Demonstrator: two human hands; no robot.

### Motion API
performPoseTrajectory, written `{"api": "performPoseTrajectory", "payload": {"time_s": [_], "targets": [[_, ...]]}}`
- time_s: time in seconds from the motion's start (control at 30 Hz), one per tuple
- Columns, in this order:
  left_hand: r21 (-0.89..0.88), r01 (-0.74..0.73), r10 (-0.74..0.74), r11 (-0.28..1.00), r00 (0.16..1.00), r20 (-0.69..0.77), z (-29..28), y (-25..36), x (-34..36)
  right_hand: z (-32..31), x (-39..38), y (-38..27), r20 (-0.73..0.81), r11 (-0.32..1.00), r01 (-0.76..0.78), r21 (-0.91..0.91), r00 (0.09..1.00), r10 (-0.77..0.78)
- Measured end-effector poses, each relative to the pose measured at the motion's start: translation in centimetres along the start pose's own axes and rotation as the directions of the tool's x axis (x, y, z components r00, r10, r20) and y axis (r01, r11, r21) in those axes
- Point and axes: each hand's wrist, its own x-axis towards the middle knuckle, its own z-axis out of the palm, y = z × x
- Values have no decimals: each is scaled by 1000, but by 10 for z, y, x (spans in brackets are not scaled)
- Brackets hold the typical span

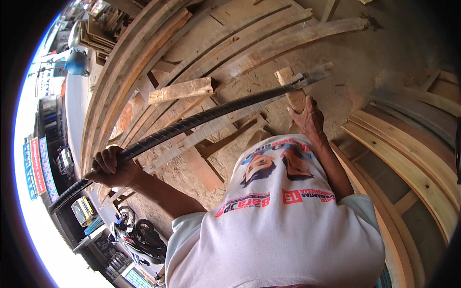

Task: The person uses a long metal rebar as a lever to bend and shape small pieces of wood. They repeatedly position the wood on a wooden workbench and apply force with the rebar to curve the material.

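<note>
My left hand [111, 167] is closed around a long dark ribbed steel bar [192, 122] near its lower end. The bar runs up and to the right to a flat metal tip [314, 77]. That tip lies against a short pale wooden block [290, 89]. My right hand [308, 117] rests on the lower part of this block with its fingers spread over the wood. My white printed shirt fills the lower middle of the view.
Long curved wooden planks [144, 53] lie stacked on the left and across the top. A short loose board [180, 90] sits on them. More planks [408, 163] run along the right. Sawdust covers the ground [384, 53]. Parked motorbikes [139, 237] stand at lower left.
</note>
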Motion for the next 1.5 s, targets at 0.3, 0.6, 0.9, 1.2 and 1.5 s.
{"api": "performPoseTrajectory", "payload": {"time_s": [0.3,0.6,0.9,1.2,1.5], "targets": [[47,86,-94,995,978,189,52,17,38,3,-3,-24,-102,998,42,-49,994,-47],[-284,11,-93,959,955,-280,-137,-15,-71,14,-6,-30,-124,999,6,-42,992,-11],[-338,-151,-154,929,671,-725,-218,-29,-240,-10,14,-39,-50,995,89,-36,995,-91],[-234,-319,-22,918,548,-836,-209,10,-333,-32,34,-70,184,888,386,-250,919,-348],[31,-351,123,936,243,-962,-166,68,-385,-44,47,-164,457,658,579,-481,806,-376]]}}
